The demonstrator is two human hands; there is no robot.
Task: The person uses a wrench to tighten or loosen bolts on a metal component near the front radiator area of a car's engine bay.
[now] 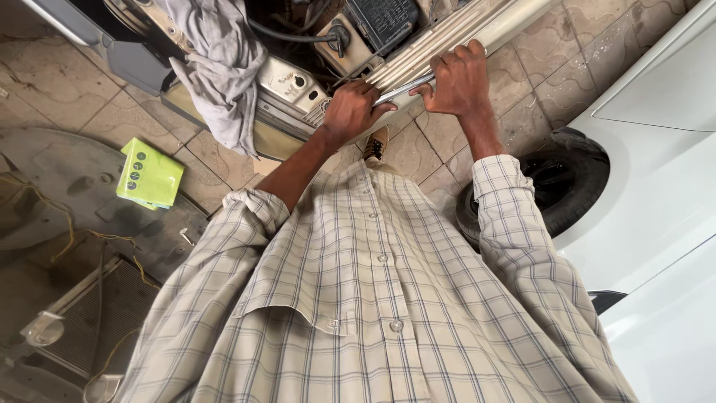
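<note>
I look down over my checked shirt at an open car engine bay. My left hand [350,110] is closed around the end of a slim metal tool [403,88] that lies along the pale front panel [447,41] of the car. My right hand [456,78] grips the same panel edge, fingers curled over it and touching the tool's far end. A grey rag [220,67] hangs over the engine bay just left of my left hand. A black fuse box [380,19] sits behind the hands.
A yellow-green packet [148,173] lies on a grey plastic underbody cover [67,186] on the tiled floor at left. A radiator [89,321] lies at lower left. A white car with a black tyre [567,186] stands close on the right.
</note>
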